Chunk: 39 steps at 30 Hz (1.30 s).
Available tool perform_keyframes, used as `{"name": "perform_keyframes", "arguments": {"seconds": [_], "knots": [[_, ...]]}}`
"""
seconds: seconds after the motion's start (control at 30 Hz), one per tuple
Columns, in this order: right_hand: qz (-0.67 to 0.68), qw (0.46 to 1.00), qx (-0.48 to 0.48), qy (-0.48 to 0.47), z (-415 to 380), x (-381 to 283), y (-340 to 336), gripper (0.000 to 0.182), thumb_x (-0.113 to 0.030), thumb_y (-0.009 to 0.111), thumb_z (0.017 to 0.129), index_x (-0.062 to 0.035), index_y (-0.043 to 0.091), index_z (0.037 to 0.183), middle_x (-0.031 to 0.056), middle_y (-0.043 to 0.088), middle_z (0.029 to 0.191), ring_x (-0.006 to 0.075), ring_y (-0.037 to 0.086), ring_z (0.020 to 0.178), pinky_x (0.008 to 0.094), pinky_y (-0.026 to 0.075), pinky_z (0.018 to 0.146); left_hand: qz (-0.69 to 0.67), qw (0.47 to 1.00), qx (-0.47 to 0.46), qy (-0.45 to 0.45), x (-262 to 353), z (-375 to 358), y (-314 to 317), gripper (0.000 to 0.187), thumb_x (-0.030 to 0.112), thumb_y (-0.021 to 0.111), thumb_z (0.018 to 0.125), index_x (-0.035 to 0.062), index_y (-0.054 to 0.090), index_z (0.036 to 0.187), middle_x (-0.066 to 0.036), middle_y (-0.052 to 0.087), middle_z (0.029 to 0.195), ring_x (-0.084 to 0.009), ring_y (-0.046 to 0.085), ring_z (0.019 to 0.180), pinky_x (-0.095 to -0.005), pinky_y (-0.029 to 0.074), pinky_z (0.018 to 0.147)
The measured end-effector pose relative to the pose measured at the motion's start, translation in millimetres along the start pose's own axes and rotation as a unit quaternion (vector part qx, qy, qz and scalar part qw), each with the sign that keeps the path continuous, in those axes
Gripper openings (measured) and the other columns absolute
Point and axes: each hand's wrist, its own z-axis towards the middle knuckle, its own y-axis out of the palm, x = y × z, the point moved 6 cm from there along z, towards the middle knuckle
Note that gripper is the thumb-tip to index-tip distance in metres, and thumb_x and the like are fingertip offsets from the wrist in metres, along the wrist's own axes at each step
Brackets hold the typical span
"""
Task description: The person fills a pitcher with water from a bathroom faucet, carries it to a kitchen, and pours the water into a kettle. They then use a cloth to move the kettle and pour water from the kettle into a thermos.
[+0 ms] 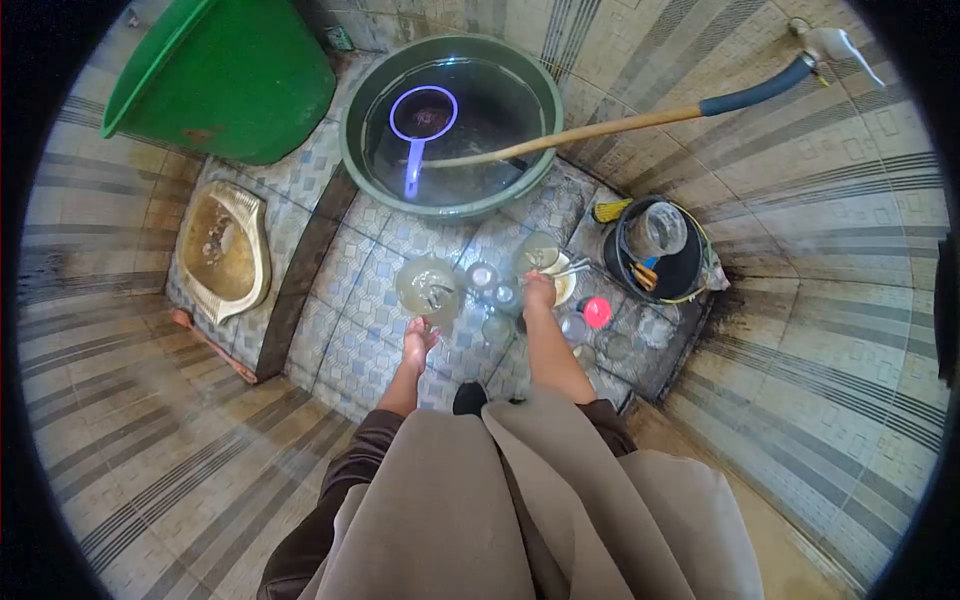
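Observation:
My left hand (418,342) is low over the tiled floor, fingers apart, at the near edge of a clear bowl (412,290) with something dark and curved inside. My right hand (540,291) is closed beside a pale plate (563,290) with metal cutlery (573,268) across it. A clear round container (538,250) stands just beyond its fingers. What the fingers grip is hidden. Between my hands are several glasses (482,276). A red-pink lid or cup (597,312) lies right of my right hand.
A big green tub (355,150) of dark water holds a purple-rimmed strainer or dipper (414,168) and a hose (620,122) from a wall tap (825,45). On the right stands a black bucket (685,270) of items. A squat toilet (258,250) and green bin (235,85) are left.

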Motion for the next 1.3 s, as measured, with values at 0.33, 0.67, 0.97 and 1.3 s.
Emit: {"name": "perform_keyframes", "arguments": {"seconds": [0.33,0.67,0.97,1.3], "knots": [[-0.03,0.994,-0.085,0.057,103.3,76.3,88.0,0.013,-0.008,0.049,0.078,-0.0053,0.059,0.086,0.0027,0.061,0.086,0.0129,0.055,0.08,0.0249,0.042,0.07,0.011,0.999,-0.049,0.01,-39.8,102.9,-15.3,0.032,0.036,0.042,0.086,0.0147,0.044,0.11,0.003,0.05,0.109,-0.0195,0.048,0.094,-0.0317,0.038,0.079],[-0.312,0.941,-0.095,-0.086,108.4,70.4,106.2,0.021,-0.025,0.049,0.077,-0.0113,0.062,0.086,0.0043,0.061,0.093,0.0168,0.058,0.087,0.0291,0.046,0.071,0.017,0.997,-0.066,-0.023,-50.8,114.0,3.3,0.03,0.034,0.045,0.085,0.013,0.045,0.107,0.002,0.047,0.111,-0.0159,0.046,0.098,-0.0374,0.037,0.082],[-0.615,0.737,-0.239,-0.146,63.2,37.1,100.2,0.032,-0.019,0.051,0.069,-0.0107,0.059,0.099,0.0104,0.058,0.1,0.0272,0.057,0.088,0.0328,0.046,0.076,0.198,0.978,0.032,-0.056,-30.1,68.7,7.3,0.052,0.02,0.05,0.078,0.0151,0.028,0.125,-0.009,0.048,0.106,-0.0169,0.045,0.078,-0.039,0.04,0.063],[-0.174,0.969,-0.112,-0.134,-147.4,-87.3,-88.1,0.037,-0.009,0.052,0.071,-0.0033,0.051,0.107,0.0135,0.059,0.088,0.02,0.057,0.081,0.0285,0.044,0.07,0.038,0.982,0.177,-0.057,61.2,-165.2,-77.2,0.049,0.02,0.052,0.077,0.016,0.031,0.121,-0.01,0.037,0.12,-0.026,0.038,0.106,-0.0473,0.037,0.077]]}}
